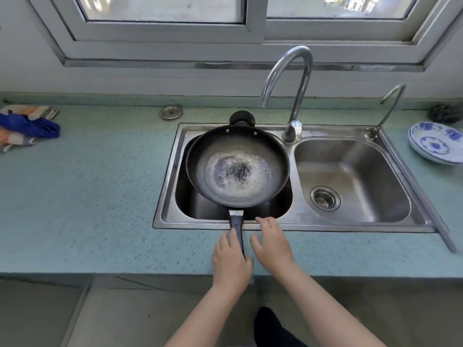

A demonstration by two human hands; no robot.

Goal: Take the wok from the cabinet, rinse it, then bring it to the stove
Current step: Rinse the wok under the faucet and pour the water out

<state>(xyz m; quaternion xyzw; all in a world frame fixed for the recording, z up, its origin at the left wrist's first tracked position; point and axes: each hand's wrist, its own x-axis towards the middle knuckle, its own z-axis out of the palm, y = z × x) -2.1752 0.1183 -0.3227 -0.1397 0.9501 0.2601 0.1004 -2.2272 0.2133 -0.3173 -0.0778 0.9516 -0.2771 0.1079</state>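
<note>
Wok (237,169): round, black, shallow, with a worn grey centre where a wet film is seen; it is set over the left basin of the sink, its small loop handle resting on the far rim
Cloths (26,126): a crumpled heap, blue over striped orange and grey, lying far left on the counter
Counter (87,196): speckled pale green stone, smooth
Wok handle (236,226): long, dark, straight, laid across the near rim toward the person
Left hand (231,261): clenched around the near end of the wok handle, the pan lying straight ahead of the grasp
Right hand (271,242): released, fingers spread, held just beside the handle without being closed on it
Sink (298,219): brushed steel, two rounded basins
Tap (292,96): chromed gooseneck, curved over the divider
Plates (436,144): blue-and-white, stacked at the far right
</note>
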